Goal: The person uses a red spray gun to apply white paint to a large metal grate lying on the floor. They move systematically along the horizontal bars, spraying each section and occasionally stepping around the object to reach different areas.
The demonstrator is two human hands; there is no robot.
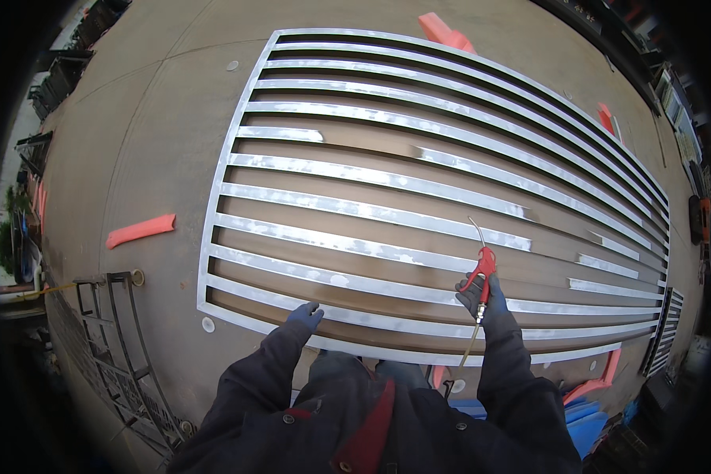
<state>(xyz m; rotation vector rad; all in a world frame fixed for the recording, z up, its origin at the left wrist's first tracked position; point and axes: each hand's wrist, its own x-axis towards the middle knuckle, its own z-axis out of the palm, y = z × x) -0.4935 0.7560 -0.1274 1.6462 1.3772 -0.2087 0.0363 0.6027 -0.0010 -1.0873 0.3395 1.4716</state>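
Jacket: dark, with a red strip (371,434) down the front; the jacket (253,411) fills the bottom middle.
Floor: brownish grey and smooth; the floor (142,158) spreads out on all sides.
Metal frame: a large slatted frame (355,210) lies flat in front of the person, its near long side just beyond the legs; slats run lengthwise, bright with whitish patches, some stretches dull.
Rack: a dark, ladder-like rack (141,370) at lower left, apart from the frame.
Sheets: blue sheets (584,430) at lower right.
Foam: orange-pink pieces lie around the frame, one (141,231) to its left, another (446,33) by the far edge.
Right hand: the gloved right hand (475,294) has its fingers wrapped around the air gun's handle, above the slats.
Left hand: the gloved left hand (306,315) is over the near side of the frame, fingers slightly apart, nothing seen in them; contact with the metal, I cannot tell.
Air gun: the red air gun (483,265) points its thin bent nozzle (476,229) away from the person.
Hose: a thin hose (472,347) hangs from the handle.
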